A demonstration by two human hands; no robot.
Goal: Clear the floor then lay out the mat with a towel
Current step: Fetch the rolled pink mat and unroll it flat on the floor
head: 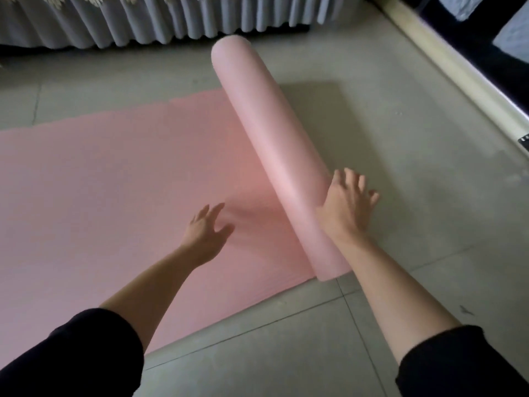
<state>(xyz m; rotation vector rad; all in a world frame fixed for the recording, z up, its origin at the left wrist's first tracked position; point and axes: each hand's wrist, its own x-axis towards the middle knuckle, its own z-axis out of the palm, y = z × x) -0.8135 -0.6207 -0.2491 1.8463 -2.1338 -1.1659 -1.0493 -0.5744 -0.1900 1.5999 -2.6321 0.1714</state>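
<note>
Sleeves [71,353] black, nearest you. Your left hand [204,227] was spread over unrolled pink mat [114,181], contact unclear. Your right hand [347,204], fingers splayed, pressed roll [272,138] near its close end, on grey floor [415,181]. Mat looked light, soft, grippy: better pushed mid-length with flat palms.

Nothing in the frame is showing clearly enough to be read: no word, brand or number. At the right edge of the frame a small black tag [524,138] is sitting on the pale strip [446,54] that is running along the floor's edge. The tag is carrying a few white marks, but they are coming out too small and blurred to make out.
</note>
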